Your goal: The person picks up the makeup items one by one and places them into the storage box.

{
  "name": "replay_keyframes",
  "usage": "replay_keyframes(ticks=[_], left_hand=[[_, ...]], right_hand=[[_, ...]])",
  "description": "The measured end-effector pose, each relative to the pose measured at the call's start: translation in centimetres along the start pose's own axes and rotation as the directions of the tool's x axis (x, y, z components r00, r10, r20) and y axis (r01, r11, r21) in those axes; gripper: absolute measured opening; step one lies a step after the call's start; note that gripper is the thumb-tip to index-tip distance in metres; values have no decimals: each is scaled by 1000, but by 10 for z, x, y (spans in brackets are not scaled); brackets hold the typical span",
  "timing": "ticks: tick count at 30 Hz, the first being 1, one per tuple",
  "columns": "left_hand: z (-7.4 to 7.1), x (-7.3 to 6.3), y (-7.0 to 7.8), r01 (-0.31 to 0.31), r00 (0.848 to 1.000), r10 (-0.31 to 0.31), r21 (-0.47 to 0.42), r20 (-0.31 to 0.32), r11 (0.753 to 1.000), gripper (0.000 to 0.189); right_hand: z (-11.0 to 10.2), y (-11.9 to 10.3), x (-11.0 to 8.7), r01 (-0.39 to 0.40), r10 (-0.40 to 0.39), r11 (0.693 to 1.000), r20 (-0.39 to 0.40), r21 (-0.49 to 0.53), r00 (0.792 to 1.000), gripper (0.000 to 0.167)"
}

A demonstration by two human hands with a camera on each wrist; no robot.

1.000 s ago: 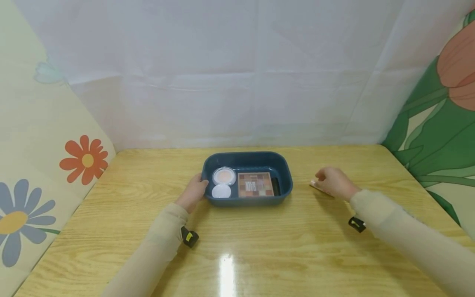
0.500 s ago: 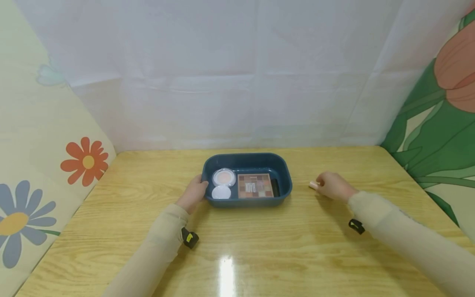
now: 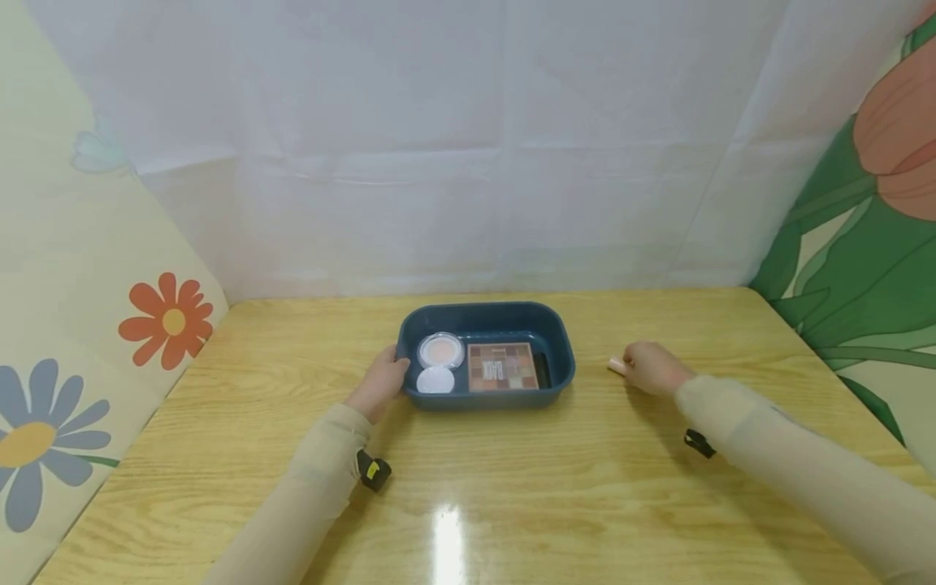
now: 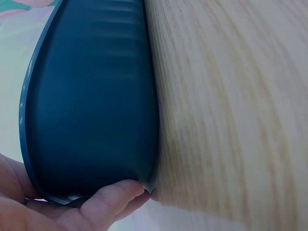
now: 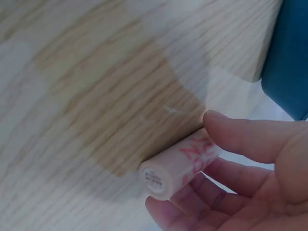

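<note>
My left hand grips the left end of a dark blue plastic storage bin, thumb at the rim and fingers along the outer end wall. In the left wrist view, fingertips touch the wall low down, close to the table. To the right of the bin, my right hand pinches a pale pink lipstick tube between thumb and fingers. Red lettering runs along the tube, and a round label covers its end. The tube lies close over the tabletop, its far end hidden by the hand.
Inside the bin are a round compact, a white disc, an eyeshadow palette and a slim black item. A white cloth hangs behind the wooden table; flower-printed panels flank it.
The right hand, earlier over the tube on the table, has closed its fingers and thumb on it, and the tube has shifted slightly. The left hand and bin stay in place.
</note>
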State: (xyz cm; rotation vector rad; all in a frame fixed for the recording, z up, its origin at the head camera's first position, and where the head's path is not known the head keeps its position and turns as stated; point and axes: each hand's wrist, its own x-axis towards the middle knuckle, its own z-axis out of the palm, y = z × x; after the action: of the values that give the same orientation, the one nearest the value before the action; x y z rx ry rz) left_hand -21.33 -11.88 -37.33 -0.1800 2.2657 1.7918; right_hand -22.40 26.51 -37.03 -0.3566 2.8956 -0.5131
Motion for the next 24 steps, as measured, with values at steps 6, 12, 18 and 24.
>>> replay_keyframes(ticks=[6,12,18,24], left_hand=[[0,0,0,5,1000,-5,7,0,1000,48],[-1,0,1,3,1000,-4,37,14,999,48],[0,0,1,-2,1000,2,43,8,999,48],[1,-1,0,0,1000,0,27,-6,1000,47]], right_hand=[[4,4,2,43,-44,999,-25,-9,999,43],[1,6,1,7,-7,999,5,31,1000,41],[-4,8,-2,-35,32,994,31,102,999,14],[-8,4,-9,-4,6,995,-17,102,1000,34]])
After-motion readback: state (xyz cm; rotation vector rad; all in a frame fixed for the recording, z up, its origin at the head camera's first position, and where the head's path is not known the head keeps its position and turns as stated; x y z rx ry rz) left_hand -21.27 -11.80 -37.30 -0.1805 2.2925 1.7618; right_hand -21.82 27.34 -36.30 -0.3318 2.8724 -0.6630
